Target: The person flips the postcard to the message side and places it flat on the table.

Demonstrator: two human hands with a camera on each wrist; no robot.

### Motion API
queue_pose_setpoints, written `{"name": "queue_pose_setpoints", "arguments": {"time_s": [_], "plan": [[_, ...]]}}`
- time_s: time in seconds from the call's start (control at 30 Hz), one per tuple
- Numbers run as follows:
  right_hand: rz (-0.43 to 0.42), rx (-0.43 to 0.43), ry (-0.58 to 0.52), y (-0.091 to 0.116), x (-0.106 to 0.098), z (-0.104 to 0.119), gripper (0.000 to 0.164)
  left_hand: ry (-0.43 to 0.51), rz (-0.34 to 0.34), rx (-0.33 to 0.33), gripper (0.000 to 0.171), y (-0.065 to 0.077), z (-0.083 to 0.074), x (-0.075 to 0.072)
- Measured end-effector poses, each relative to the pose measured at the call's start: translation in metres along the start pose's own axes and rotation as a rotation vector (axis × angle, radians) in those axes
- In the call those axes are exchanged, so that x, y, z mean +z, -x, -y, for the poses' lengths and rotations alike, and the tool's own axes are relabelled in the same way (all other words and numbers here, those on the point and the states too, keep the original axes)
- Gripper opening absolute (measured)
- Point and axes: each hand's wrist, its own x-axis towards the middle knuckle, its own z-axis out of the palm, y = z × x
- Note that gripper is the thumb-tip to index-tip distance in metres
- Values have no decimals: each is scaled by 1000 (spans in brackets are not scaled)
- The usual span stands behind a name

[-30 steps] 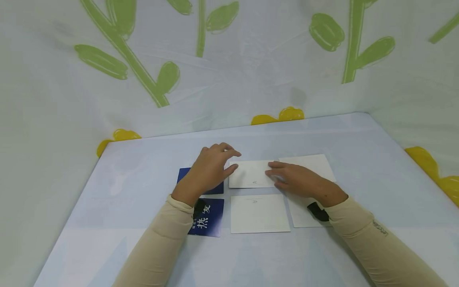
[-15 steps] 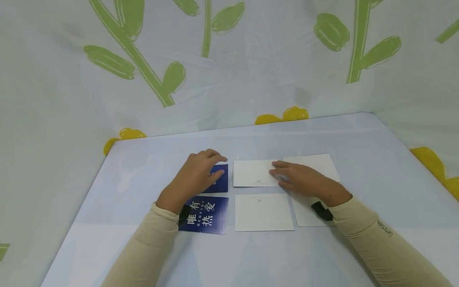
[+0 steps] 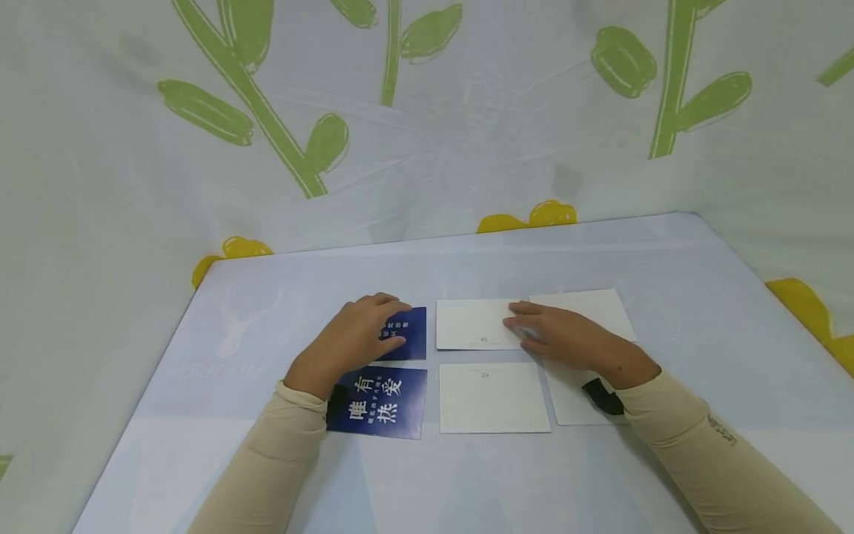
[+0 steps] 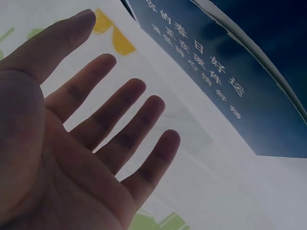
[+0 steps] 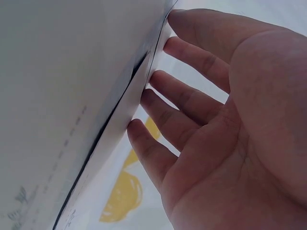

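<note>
My left hand (image 3: 350,334) is over the upper blue card (image 3: 415,334), covering its left part. In the left wrist view its fingers (image 4: 127,112) spread apart with nothing between them, and blue cards with white writing lie beyond. Below it on the table is a second blue card (image 3: 394,411) with large white characters. The right hand (image 3: 567,337) rests its fingertips at the right end of the upper middle white card (image 3: 467,322). Its fingers (image 5: 177,96) are extended in the right wrist view, tips right at the card edges. Its palm partly hides the upper right white card (image 3: 600,299).
A lower middle white card (image 3: 494,397) and a lower right white card (image 3: 567,408) complete two rows on the pale table (image 3: 467,482). Dark wrist bands show at both sleeves. Behind the table hangs a white cloth (image 3: 467,163) with green leaf and yellow flower prints.
My left hand has moved left and a little nearer, from beside the upper middle white card back over the blue card, uncovering more of both blue cards. The right hand stays in place.
</note>
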Motion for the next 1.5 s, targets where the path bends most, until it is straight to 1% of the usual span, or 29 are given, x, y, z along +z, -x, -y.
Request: {"name": "queue_pose_setpoints", "arguments": {"time_s": [0.23,0.4,0.57,0.73,0.9,1.1,1.23,1.37,1.5], "plan": [[-4,2,8,2,0,-1,45,47,50,-44,61,2,4,4],[-4,0,12,3,1,-1,45,75,75,-61,62,3,8,9],[-11,-9,28,3,0,0,44,75,84,-53,61,3,10,13],[-12,-8,31,1,-1,2,44,82,100,-66,62,2,11,14],[-5,-2,26,0,-3,4,44,66,98,-61,62,1,12,16],[-5,6,21,-1,-3,4,43,62,99,-59,61,0,13,15],[-2,19,12,-2,-3,5,44,71,115,-69,62,0,13,14],[-21,26,5,-1,-4,6,44,87,131,-80,64,-1,13,14],[-59,22,-1,0,-7,11,43,97,138,-77,67,-2,15,15]]}}
